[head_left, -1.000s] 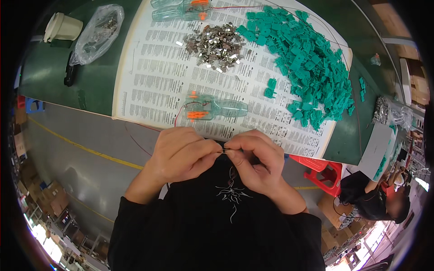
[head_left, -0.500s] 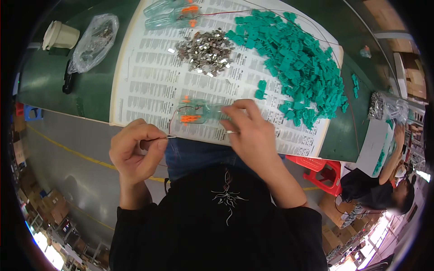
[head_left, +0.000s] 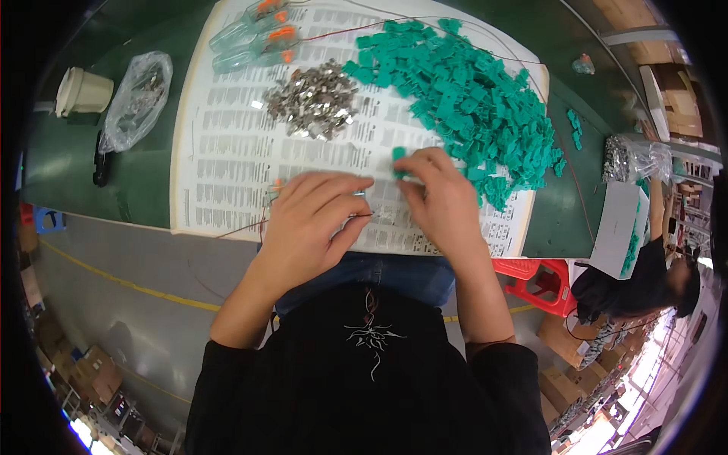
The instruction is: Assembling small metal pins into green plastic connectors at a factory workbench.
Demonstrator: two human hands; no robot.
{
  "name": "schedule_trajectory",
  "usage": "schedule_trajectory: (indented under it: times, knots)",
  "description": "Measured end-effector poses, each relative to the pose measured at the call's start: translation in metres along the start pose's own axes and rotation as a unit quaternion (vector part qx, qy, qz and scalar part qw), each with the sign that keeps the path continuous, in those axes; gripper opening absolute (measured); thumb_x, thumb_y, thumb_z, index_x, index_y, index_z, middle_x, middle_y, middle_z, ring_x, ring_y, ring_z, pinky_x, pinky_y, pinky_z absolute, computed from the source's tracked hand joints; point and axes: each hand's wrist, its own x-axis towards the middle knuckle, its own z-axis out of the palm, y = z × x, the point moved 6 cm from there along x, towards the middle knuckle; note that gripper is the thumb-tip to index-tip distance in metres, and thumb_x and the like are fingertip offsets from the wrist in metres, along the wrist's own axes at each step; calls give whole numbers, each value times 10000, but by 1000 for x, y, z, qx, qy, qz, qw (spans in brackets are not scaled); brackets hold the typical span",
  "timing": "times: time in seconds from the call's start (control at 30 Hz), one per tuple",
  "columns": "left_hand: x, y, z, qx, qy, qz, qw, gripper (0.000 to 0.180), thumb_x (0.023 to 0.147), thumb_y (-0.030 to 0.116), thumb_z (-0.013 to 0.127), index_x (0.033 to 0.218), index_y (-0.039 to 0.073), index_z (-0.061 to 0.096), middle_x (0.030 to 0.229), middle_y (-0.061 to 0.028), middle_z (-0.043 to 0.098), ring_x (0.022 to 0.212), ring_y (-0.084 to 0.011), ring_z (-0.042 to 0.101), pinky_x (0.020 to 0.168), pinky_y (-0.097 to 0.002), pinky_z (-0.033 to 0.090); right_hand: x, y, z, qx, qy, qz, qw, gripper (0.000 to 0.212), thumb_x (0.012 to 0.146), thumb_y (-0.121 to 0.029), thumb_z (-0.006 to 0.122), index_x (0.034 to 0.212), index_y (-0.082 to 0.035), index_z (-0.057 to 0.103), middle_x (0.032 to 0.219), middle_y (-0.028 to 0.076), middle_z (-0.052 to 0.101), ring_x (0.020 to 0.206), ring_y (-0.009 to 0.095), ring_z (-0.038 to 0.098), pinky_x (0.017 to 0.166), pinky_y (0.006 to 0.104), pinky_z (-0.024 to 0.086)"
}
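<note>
My left hand [head_left: 312, 220] is closed in a pinch over the near part of the printed sheet. A thin dark wire [head_left: 244, 227] runs out from under it to the left, and its dark end shows at the fingertips. Beneath this hand lies a clear greenish bottle-shaped holder with orange parts [head_left: 277, 184], mostly hidden. My right hand [head_left: 444, 201] has its thumb and forefinger at a small green plastic piece [head_left: 399, 154], closing around its near part; the fingertips partly cover it. Beyond the hands lie a heap of green plastic pieces [head_left: 478, 98] and a pile of small shiny metal parts [head_left: 315, 98].
Two more bottle-shaped holders [head_left: 246, 47] with orange parts lie at the far left of the sheet. A clear plastic bag [head_left: 138, 102] and a pale cup [head_left: 85, 92] stand on the green table. At right are a white box [head_left: 616, 227], a red stool [head_left: 542, 284] and a co-worker [head_left: 629, 284].
My left hand has moved right with the wire, from the table's front edge to over the bottle-shaped holder. My right hand has left that holder and reached the small green piece. The view has shifted slightly.
</note>
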Motion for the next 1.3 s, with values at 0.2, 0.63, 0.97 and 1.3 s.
schedule_trajectory:
  times: [0.2, 0.63, 0.97, 1.3]
  knots:
    - [-6, -14, -1, 136, -14, -53, 989, 165, 789, 80, 743, 934, 100, 667, 1137, -21, 693, 1097, -266, 613, 919, -397, 436, -13, 4, 3, -35, 6, -32, 999, 251, 790, -24, 674, 1012, -138, 692, 1032, 34, 644, 702, 280, 678, 592, 384, 546]
    - [4, 6, 4, 246, 77, -37, 966, 138, 809, 57, 722, 934, 75, 667, 1130, -46, 696, 1076, -314, 602, 965, -441, 419, -26, 10, 13, -22, 62, -17, 998, 252, 852, -154, 723, 1093, -134, 652, 1033, 31, 612, 648, 236, 677, 528, 370, 533]
    - [16, 9, 26, 29, 83, -58, 994, 110, 832, -50, 695, 915, 16, 668, 782, -88, 653, 620, -200, 587, 586, -288, 448, -30, 6, -40, 164, 109, -40, 980, 152, 855, -130, 742, 997, -99, 698, 927, 77, 665, 692, 261, 674, 581, 350, 538]
    - [7, -20, 42, -1, 114, -57, 992, 113, 826, -25, 715, 917, 25, 672, 799, -92, 673, 558, -190, 580, 506, -296, 455, 118, 185, -198, -108, 260, 61, 958, 167, 892, -140, 662, 1027, -57, 716, 991, 148, 717, 891, 298, 703, 755, 396, 552]
